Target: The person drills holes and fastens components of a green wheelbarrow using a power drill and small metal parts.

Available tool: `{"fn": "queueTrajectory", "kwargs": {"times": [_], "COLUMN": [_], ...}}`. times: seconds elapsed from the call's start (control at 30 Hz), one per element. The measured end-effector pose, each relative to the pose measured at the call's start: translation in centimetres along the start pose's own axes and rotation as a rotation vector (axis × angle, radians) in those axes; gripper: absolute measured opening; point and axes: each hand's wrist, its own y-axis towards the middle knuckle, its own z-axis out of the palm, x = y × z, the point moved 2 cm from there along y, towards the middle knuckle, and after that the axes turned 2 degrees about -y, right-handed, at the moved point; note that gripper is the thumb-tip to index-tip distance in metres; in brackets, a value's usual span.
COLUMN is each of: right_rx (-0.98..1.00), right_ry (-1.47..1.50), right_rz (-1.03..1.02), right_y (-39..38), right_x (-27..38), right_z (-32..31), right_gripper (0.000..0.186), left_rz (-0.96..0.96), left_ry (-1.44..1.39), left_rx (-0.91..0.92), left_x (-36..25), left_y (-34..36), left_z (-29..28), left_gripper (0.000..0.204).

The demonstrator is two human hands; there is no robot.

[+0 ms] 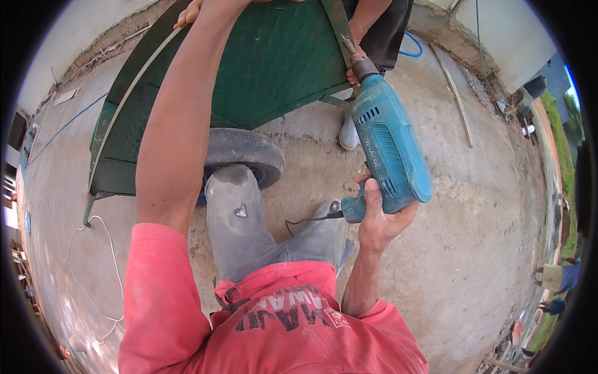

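Gripping the pistol handle of a teal-blue plastic electric drill (387, 146), the right hand (378, 218) was clenched around it, thumb up along the back of the grip. The drill pointed up and away from the person, its dark metal chuck and bit touching the right edge of a green-painted metal wheelbarrow frame (261, 62) that stood tipped on the concrete floor (473, 206). A thin black cord (305, 220) ran from the base of the drill handle towards the person's knee.

The left hand (190, 11) reached far forward with the arm straight and rested on the upper edge of the green frame near the top of the picture; it was cut off there, so I could not tell whether it was closed on the edge or only pressing on it.

A grey, dusty rubber wheel (246, 153) sat under the frame, just above the person's grey trouser knee. Another person's hand (352, 76) held the frame's right edge just beside the drill's chuck, with their white shoe (349, 134) on the floor below. A blue hose (412, 47) curved behind them, and a long pale strip (455, 96) lay to the right.
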Motion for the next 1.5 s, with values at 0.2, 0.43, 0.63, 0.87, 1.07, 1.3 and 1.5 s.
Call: {"fn": "queueTrajectory", "kwargs": {"times": [0.2, 0.43, 0.63, 0.87, 1.07, 1.3, 1.5], "right_rx": [0.035, 0.044, 0.040, 0.037, 0.059, 0.035, 0.016], "right_ry": [-0.032, -0.042, -0.066, -0.277, -0.376, -0.286, -0.270], "right_rz": [-0.044, -0.078, -0.106, -0.171, -0.219, -0.146, -0.124], "right_y": [0.8, 1.0, 1.1, 0.8, 0.8, 0.5, 0.3], "right_x": [-0.6, -0.9, -0.7, -0.9, 0.1, -0.3, -0.6], "right_z": [0.2, 0.3, 0.5, 0.0, 0.1, 0.1, 0.2], "right_gripper": [0.054, 0.052, 0.050, 0.049, 0.060, 0.052, 0.050], "left_rz": [0.042, 0.090, 0.123, 0.079, 0.047, 0.047, 0.032], "left_ry": [-0.009, -0.013, 0.009, -0.011, 0.050, 0.065, 0.057], "left_rx": [0.007, 0.028, 0.039, 0.058, 0.042, 0.035, 0.062], "left_x": [0.9, 1.0, 1.6, 0.9, 0.9, 0.8, 0.4], "left_y": [-0.6, 0.4, 0.6, 0.4, -0.6, -1.2, -0.9], "left_z": [-0.6, 0.2, 0.1, 0.4, -0.3, -0.6, -0.6], "left_gripper": [0.058, 0.054, 0.053, 0.055, 0.054, 0.053, 0.052]}}
